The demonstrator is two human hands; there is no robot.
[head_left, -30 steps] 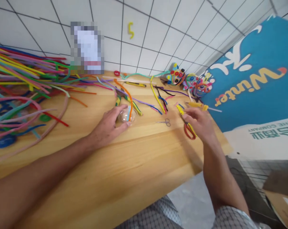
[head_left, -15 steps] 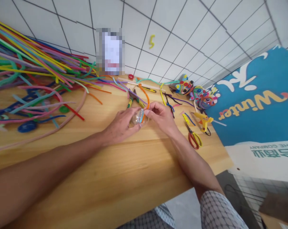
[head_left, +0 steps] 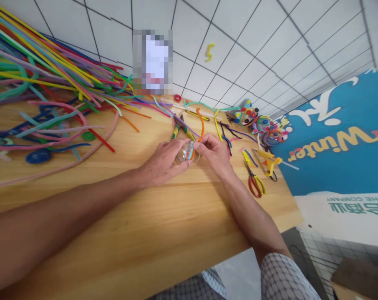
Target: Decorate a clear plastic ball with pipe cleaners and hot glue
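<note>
A clear, rounded plastic piece point(head_left: 181, 157) with light blue and orange strips across it sits between my hands, above the wooden table. My left hand point(head_left: 165, 162) is curled around its left side, thumb along the near edge. On its right, my right hand point(head_left: 212, 152) pinches an orange pipe cleaner point(head_left: 202, 125) against the surface. The free end of that pipe cleaner sticks up and away from me. Just beyond my hands lie pliers point(head_left: 179, 125) with green and yellow handles.
Many coloured pipe cleaners point(head_left: 57, 75) cover the left of the table. Scissors point(head_left: 254, 183) and a yellow glue gun point(head_left: 270, 161) lie to the right. Decorated fish-like figures point(head_left: 247, 114) stand at the back right. A blurred-out screen point(head_left: 157, 62) leans on the tiled wall.
The view has shifted slightly, so the scene sits a little further right. Both hands keep their hold on the clear piece and the orange pipe cleaner, almost unchanged.
</note>
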